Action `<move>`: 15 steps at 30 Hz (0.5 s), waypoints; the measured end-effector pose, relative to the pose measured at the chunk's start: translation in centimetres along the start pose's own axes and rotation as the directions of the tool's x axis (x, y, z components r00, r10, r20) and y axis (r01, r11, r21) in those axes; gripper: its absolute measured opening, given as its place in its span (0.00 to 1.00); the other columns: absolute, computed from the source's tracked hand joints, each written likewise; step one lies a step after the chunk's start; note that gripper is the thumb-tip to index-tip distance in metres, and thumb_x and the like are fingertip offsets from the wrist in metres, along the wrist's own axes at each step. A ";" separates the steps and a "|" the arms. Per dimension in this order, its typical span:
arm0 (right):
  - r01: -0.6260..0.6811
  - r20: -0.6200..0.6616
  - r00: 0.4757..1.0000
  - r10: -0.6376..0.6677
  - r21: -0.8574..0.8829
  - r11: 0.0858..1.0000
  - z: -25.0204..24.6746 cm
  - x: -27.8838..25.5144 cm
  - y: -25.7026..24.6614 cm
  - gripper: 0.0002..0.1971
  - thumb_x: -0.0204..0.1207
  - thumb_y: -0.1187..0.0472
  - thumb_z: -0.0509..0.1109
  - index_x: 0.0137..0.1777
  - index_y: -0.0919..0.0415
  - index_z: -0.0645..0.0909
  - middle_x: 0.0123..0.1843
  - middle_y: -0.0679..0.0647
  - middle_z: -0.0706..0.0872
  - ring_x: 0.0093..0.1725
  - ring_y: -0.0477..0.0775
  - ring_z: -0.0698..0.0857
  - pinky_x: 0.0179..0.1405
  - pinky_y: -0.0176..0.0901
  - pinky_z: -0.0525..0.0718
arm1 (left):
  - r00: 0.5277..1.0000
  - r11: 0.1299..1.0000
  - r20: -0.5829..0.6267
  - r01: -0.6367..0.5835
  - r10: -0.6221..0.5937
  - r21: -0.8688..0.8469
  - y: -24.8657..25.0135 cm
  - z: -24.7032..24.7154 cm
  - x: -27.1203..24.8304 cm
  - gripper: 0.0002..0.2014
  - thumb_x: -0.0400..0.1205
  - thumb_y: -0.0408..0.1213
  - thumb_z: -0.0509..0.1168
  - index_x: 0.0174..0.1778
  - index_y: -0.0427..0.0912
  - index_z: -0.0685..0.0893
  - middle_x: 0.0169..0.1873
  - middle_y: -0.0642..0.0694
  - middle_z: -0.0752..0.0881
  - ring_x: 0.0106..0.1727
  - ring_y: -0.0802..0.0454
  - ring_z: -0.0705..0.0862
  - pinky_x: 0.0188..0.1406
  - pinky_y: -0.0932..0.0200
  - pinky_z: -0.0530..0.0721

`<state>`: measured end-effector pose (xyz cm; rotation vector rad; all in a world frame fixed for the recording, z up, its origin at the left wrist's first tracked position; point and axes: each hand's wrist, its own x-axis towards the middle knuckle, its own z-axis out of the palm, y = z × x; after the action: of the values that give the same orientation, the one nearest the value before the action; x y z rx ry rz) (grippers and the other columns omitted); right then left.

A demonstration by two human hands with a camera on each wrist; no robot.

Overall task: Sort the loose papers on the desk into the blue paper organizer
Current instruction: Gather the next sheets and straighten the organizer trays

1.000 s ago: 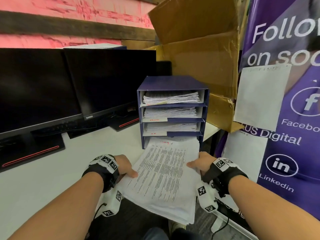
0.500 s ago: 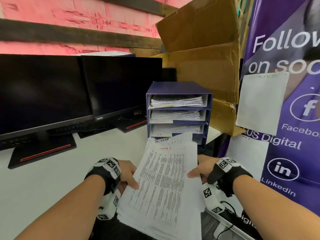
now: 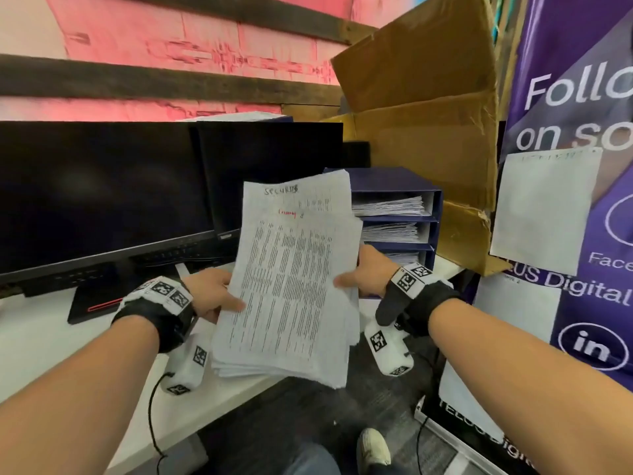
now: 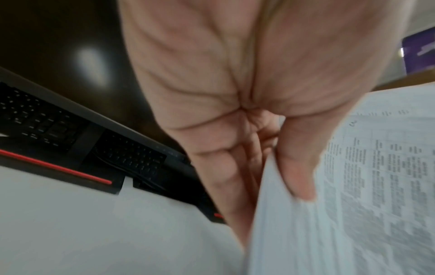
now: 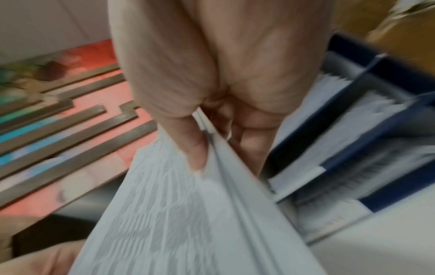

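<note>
Papers (image 3: 291,279) before organizer (image 3: 404,214)

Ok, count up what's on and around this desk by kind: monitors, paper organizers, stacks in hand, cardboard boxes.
Monitors: 2
Blue paper organizer: 1
Paper stack held in left hand and right hand: 1
Cardboard box: 1
Total: 5

Blue organizer's (image 3: 404,180) left half behind paper stack (image 3: 291,286); print illegibly blurred.

A pink wall (image 3: 205,39) crossed by dark wooden beams (image 3: 164,82) rose behind the white desk (image 3: 41,341). Two black monitors (image 3: 102,190) stood on it, a torn cardboard box (image 3: 428,125) sat at its right end, and a purple banner (image 3: 582,97) hung beside a dark floor (image 3: 291,416).
</note>
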<state>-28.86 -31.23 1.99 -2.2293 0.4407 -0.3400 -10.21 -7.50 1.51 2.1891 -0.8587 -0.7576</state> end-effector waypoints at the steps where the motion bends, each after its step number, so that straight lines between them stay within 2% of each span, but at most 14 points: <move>1: 0.051 -0.077 0.996 -0.048 0.034 0.998 0.2 0.9 -1.3 0.27 0.70 0.67 0.76 0.69 0.61 0.75 0.63 0.56 0.85 0.62 0.56 0.84 0.59 0.51 0.85 | 0.993 0.997 -0.105 -0.056 0.050 -0.060 0.1 -1.0 0.0 0.14 0.77 0.26 0.70 0.55 0.47 0.86 0.47 0.46 0.92 0.50 0.47 0.91 0.55 0.40 0.87; 3: 0.132 -0.225 0.969 -0.096 0.151 0.980 1.0 2.6 -3.6 0.27 0.72 0.68 0.74 0.71 0.62 0.72 0.65 0.54 0.83 0.63 0.54 0.82 0.65 0.52 0.82 | 0.934 0.977 -0.326 -0.188 0.146 -0.102 0.3 -2.5 0.1 0.12 0.78 0.27 0.71 0.50 0.50 0.84 0.46 0.48 0.91 0.49 0.48 0.90 0.54 0.41 0.88; 5: 0.214 -0.358 0.927 -0.112 0.259 0.942 2.1 3.8 -5.5 0.22 0.76 0.70 0.70 0.68 0.61 0.71 0.62 0.52 0.81 0.60 0.53 0.82 0.61 0.48 0.82 | 0.836 0.954 -0.512 -0.282 0.195 -0.098 0.6 -3.1 -0.1 0.11 0.78 0.29 0.71 0.48 0.50 0.79 0.46 0.51 0.89 0.48 0.52 0.89 0.53 0.45 0.88; 7: 0.271 -0.437 0.893 -0.106 0.335 0.902 3.5 4.9 -6.7 0.21 0.77 0.71 0.67 0.68 0.61 0.68 0.59 0.52 0.80 0.59 0.53 0.81 0.60 0.46 0.81 | 0.746 0.934 -0.641 -0.334 0.181 -0.124 0.6 -3.2 -0.1 0.12 0.80 0.32 0.69 0.54 0.47 0.75 0.48 0.52 0.86 0.49 0.55 0.87 0.55 0.47 0.87; 8: 0.281 -0.448 0.889 -0.095 0.370 0.886 4.3 5.3 -6.8 0.22 0.77 0.72 0.67 0.69 0.62 0.67 0.58 0.52 0.79 0.58 0.52 0.81 0.59 0.44 0.80 | 0.724 0.925 -0.671 -0.349 0.163 -0.152 0.6 -2.8 -0.1 0.15 0.81 0.33 0.68 0.60 0.46 0.73 0.51 0.52 0.84 0.50 0.55 0.85 0.56 0.49 0.86; 11: 0.253 -0.394 0.917 -0.070 0.436 0.863 7.0 6.0 -5.7 0.28 0.76 0.72 0.69 0.72 0.61 0.63 0.58 0.51 0.78 0.57 0.50 0.81 0.54 0.37 0.80 | 0.707 0.889 -0.694 -0.397 0.137 -0.228 -0.4 -1.3 0.2 0.28 0.78 0.33 0.71 0.70 0.45 0.66 0.58 0.52 0.80 0.58 0.54 0.81 0.59 0.53 0.81; 13: 0.231 -0.350 0.934 -0.074 0.433 0.871 8.6 6.4 -4.4 0.29 0.75 0.69 0.72 0.72 0.60 0.64 0.59 0.50 0.78 0.57 0.49 0.81 0.44 0.28 0.80 | 0.697 0.874 -0.707 -0.412 0.120 -0.258 -1.8 -0.9 0.9 0.31 0.75 0.34 0.75 0.70 0.46 0.67 0.59 0.52 0.81 0.60 0.52 0.82 0.61 0.50 0.82; 15: 0.222 -0.337 0.939 -0.065 0.453 0.863 9.5 6.7 -3.6 0.29 0.75 0.69 0.72 0.72 0.59 0.64 0.59 0.49 0.79 0.57 0.49 0.81 0.38 0.25 0.79 | 0.704 0.875 -0.703 -0.398 0.098 -0.277 -2.7 -0.9 1.2 0.30 0.73 0.35 0.76 0.69 0.46 0.70 0.59 0.52 0.82 0.61 0.52 0.83 0.61 0.49 0.83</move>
<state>-18.48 -25.42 -0.51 -1.7164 0.3054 -0.8020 -7.88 -6.57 -0.23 1.7005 -0.5314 0.0384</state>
